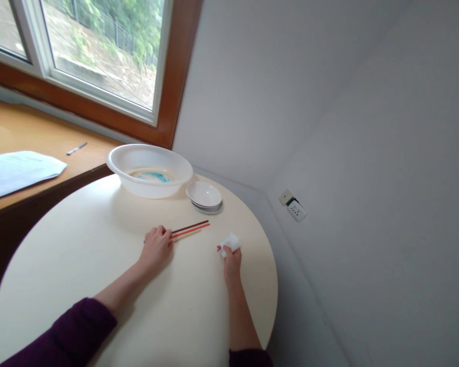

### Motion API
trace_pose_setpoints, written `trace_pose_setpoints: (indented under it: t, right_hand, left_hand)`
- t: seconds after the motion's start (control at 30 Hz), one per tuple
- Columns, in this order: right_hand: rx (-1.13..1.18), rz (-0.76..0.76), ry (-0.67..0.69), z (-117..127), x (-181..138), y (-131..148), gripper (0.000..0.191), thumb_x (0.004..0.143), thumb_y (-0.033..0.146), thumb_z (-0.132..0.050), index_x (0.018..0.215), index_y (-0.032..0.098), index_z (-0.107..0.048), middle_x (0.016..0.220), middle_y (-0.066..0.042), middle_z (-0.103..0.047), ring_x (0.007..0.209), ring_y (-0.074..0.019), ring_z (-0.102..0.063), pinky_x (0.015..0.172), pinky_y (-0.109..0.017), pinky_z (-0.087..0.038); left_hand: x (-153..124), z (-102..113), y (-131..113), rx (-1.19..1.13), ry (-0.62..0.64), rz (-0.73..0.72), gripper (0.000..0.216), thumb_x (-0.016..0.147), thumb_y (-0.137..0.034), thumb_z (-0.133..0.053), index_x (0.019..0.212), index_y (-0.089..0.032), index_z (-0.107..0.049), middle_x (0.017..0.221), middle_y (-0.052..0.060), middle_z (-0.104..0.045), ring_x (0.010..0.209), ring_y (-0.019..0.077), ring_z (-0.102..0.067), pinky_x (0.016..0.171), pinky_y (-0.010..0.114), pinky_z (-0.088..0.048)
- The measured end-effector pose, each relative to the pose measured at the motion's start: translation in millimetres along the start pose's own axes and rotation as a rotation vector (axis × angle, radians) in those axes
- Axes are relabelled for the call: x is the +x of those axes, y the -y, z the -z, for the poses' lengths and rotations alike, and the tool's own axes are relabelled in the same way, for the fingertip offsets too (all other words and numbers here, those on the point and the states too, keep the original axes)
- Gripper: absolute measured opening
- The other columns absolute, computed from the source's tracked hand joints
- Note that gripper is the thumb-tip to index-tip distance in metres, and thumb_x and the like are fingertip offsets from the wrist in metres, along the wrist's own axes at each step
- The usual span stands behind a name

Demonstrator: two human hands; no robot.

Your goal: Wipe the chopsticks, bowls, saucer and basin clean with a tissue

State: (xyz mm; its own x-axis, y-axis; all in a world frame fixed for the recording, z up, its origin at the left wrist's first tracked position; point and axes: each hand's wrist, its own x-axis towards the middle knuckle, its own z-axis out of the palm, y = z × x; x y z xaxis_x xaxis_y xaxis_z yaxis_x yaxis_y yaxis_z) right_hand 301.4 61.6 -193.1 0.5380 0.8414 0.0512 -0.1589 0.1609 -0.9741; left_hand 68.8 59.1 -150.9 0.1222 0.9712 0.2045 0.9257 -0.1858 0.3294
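- The left hand (pixel 158 242) had its fingers curled over the sticks (pixel 191 225), which lay mid-table, pointing far right. The grip covered their left part; how firm it was could not be told.
- The right hand (pixel 233 262) had its fingers pinched on a crumpled white tissue (pixel 231 241), just above or on the table (pixel 199 295), right of the sticks and apart from them.
- The likeliest slip seemed to be the sticks rolling: they were thin, lay side by side with their ends fanned slightly, and a loosened left hand could have let one go across the smooth top.
- The tissue looked thin and loosely bunched, so a hard rub or snag could have torn it.
- The dishes (pixel 204 194) stood stacked beyond the stick ends, near the table's far-right edge. A long sweep of the sticks that way could have nudged the upper one off the lower.
- The basin (pixel 149 190), far left of the dishes, seemed less at risk. A blue patch showed inside it; whether it held water could not be told, but a bump might have slopped any.
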Motion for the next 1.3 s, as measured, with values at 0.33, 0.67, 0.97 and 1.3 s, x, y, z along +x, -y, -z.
trace_pose_setpoints:
  t: [0.33,0.67,0.97,1.3]
  right_hand:
    - [-0.229,0.096,0.018,-3,-7,4,0.020,0.058,0.024,-0.053,0.077,0.018,-0.054,0.055,0.005,-0.056,0.049,-0.0123,-0.052,0.048,-0.023,-0.041]
    - [-0.798,0.315,0.196,-18,-53,13,0.002,0.069,0.022,-0.054,0.068,0.022,-0.052,0.066,0.000,-0.056,0.064,-0.0163,-0.051,0.064,-0.027,-0.041]
    - [-1.092,0.440,0.322,-26,-56,11,0.011,0.068,0.012,-0.056,0.074,0.021,-0.053,0.081,-0.007,-0.059,0.081,-0.0221,-0.053,0.073,-0.031,-0.039]
    - [-1.156,0.487,0.518,22,-15,29,0.023,0.066,0.000,-0.040,0.065,0.020,-0.050,0.072,-0.003,-0.058,0.070,-0.0166,-0.051,0.067,-0.026,-0.038]
  left_hand:
    - [-1,1,0,0.020,0.024,-0.001,0.029,0.084,-0.025,-0.040,0.098,-0.010,-0.061,0.096,0.017,-0.060,0.094,0.0303,-0.053,0.082,0.040,-0.035]
    - [-37,-4,-39,-0.192,0.195,-0.291,0.027,0.089,-0.027,-0.036,0.093,-0.016,-0.060,0.094,0.011,-0.067,0.091,0.0237,-0.059,0.080,0.036,-0.039]
    - [-56,-5,-50,-0.413,0.227,-0.432,0.020,0.077,-0.011,-0.042,0.074,-0.019,-0.060,0.076,0.007,-0.067,0.076,0.0200,-0.060,0.072,0.031,-0.045]
    - [-17,-14,-10,-0.445,-0.133,-0.194,0.030,0.082,-0.016,-0.038,0.104,-0.015,-0.057,0.113,0.013,-0.060,0.106,0.0245,-0.054,0.094,0.041,-0.042]
